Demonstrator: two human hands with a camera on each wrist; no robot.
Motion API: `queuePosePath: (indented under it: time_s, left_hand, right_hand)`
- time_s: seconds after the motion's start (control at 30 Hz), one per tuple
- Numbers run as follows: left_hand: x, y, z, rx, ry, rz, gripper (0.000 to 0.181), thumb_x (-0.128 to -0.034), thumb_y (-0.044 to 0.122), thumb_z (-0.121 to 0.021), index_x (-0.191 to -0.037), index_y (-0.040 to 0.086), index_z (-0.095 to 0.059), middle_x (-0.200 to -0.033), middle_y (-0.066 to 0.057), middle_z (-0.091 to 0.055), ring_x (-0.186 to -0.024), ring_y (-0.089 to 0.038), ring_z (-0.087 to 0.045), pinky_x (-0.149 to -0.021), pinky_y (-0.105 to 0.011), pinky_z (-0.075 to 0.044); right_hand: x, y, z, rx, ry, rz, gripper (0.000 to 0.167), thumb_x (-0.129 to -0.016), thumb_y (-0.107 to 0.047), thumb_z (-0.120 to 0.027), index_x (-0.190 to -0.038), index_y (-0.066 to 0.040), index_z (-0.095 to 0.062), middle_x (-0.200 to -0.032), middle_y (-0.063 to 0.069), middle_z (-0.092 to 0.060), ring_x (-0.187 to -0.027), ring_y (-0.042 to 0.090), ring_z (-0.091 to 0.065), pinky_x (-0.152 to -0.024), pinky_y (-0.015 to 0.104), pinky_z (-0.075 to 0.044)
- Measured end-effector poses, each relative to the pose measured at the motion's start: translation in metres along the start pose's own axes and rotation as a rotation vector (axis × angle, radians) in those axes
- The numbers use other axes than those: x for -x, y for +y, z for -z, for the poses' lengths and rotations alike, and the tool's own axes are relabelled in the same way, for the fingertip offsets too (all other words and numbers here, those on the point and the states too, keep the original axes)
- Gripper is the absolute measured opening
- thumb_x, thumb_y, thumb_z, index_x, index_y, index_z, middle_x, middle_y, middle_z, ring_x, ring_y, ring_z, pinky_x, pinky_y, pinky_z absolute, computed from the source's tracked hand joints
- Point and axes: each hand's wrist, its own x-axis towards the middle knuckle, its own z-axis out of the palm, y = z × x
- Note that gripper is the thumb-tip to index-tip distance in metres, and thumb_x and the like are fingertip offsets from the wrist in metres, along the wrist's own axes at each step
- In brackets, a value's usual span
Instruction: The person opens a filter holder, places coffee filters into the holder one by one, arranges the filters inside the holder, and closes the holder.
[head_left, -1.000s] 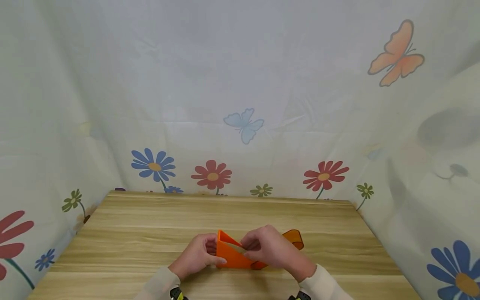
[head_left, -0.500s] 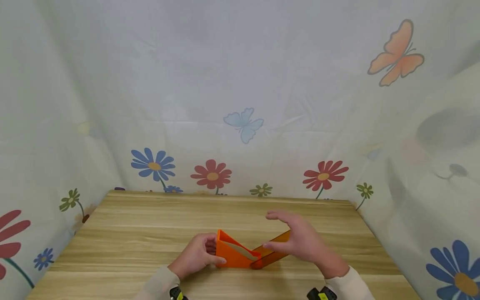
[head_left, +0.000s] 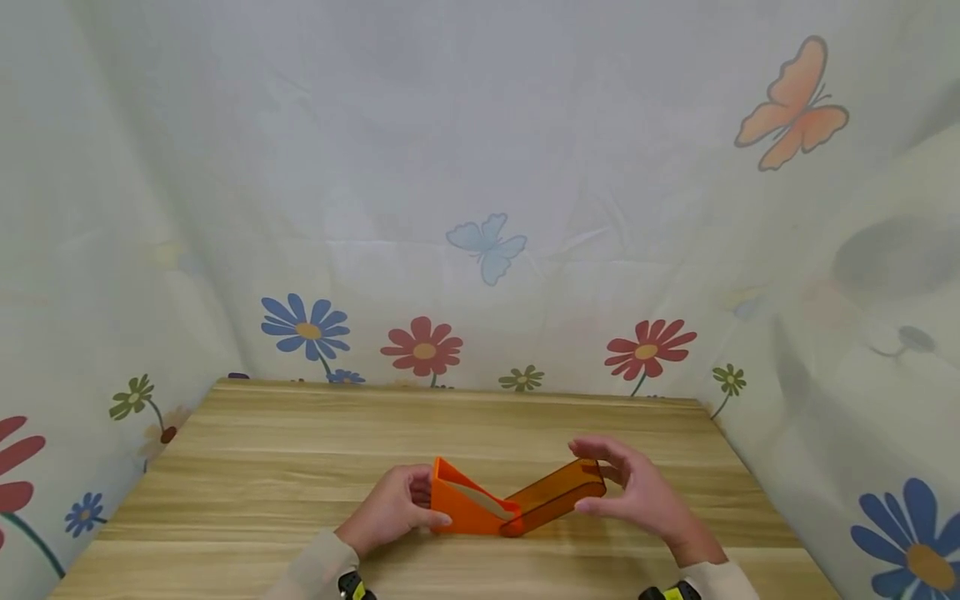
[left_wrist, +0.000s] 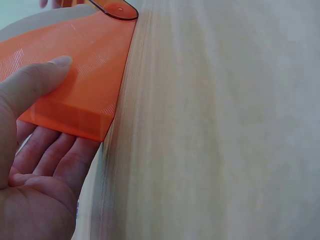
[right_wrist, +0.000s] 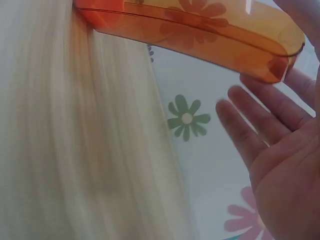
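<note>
An orange wedge-shaped case (head_left: 465, 515) stands on the table left of a see-through amber lid (head_left: 558, 498), which is joined to it by a round pivot and swung open to the right. Something flat and beige (head_left: 480, 501) shows inside the case; its kind is unclear. My left hand (head_left: 393, 507) grips the case's tall end, thumb on the near side and fingers behind, as the left wrist view shows too. Around the lid's raised free end, my right hand (head_left: 645, 498) is spread, thumb low in front, fingers above and behind. In the right wrist view its fingers lie close to the lid's end.
The wood-grain table (head_left: 360, 433) extends around the case. A white curtain (head_left: 375, 167) printed with flowers and butterflies hangs behind the table and along both sides. Each wrist wears a dark strap (head_left: 671, 592) with a yellow patch.
My right hand has moved off the case's opening and rightward to the lid's free end, with its fingers spreading. The left hand and the case stay in place.
</note>
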Motion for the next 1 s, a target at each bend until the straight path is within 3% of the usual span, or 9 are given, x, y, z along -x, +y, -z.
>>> queuePosePath:
  time_s: [0.2,0.37,0.63,1.0]
  left_hand:
    - [0.000,0.000,0.001,0.000,0.000,-0.006,0.040,-0.0785,0.028,-0.090,-0.112,0.015,-0.072,-0.113,-0.001,-0.076,-0.097,-0.018,-0.072,-0.089,-0.031,-0.061]
    - [0.000,0.001,0.000,0.007,-0.001,-0.005,0.039,-0.0785,0.027,-0.090,-0.111,0.014,-0.072,-0.114,-0.001,-0.076,-0.097,-0.019,-0.072,-0.089,-0.031,-0.061]
    - [0.000,0.001,-0.001,0.012,0.002,-0.011,0.040,-0.0784,0.023,-0.090,-0.112,0.013,-0.072,-0.113,-0.002,-0.076,-0.097,-0.018,-0.072,-0.088,-0.031,-0.061]
    - [-0.001,-0.001,-0.001,0.005,0.009,0.000,0.041,-0.0777,0.021,-0.091,-0.113,0.014,-0.072,-0.111,-0.001,-0.076,-0.096,-0.019,-0.072,-0.088,-0.031,-0.061]
  right_hand:
    - [0.004,0.012,-0.004,-0.170,0.040,0.029,0.052,-0.088,0.002,-0.077,-0.136,0.000,-0.057,-0.134,0.018,-0.066,-0.118,0.016,-0.067,-0.100,0.019,-0.053]
    - [0.005,0.014,-0.012,-0.229,0.106,-0.008,0.043,-0.089,0.001,-0.076,-0.129,0.004,-0.061,-0.125,0.021,-0.071,-0.106,0.015,-0.072,-0.091,0.024,-0.059]
    - [0.004,0.018,-0.018,-0.232,0.160,-0.051,0.037,-0.090,-0.001,-0.075,-0.124,0.006,-0.064,-0.114,0.004,-0.077,-0.096,0.014,-0.074,-0.084,0.026,-0.062]
    - [0.005,0.017,-0.020,-0.164,0.191,-0.067,0.041,-0.089,-0.003,-0.078,-0.124,0.012,-0.063,-0.113,0.017,-0.076,-0.093,0.012,-0.074,-0.081,0.024,-0.062]
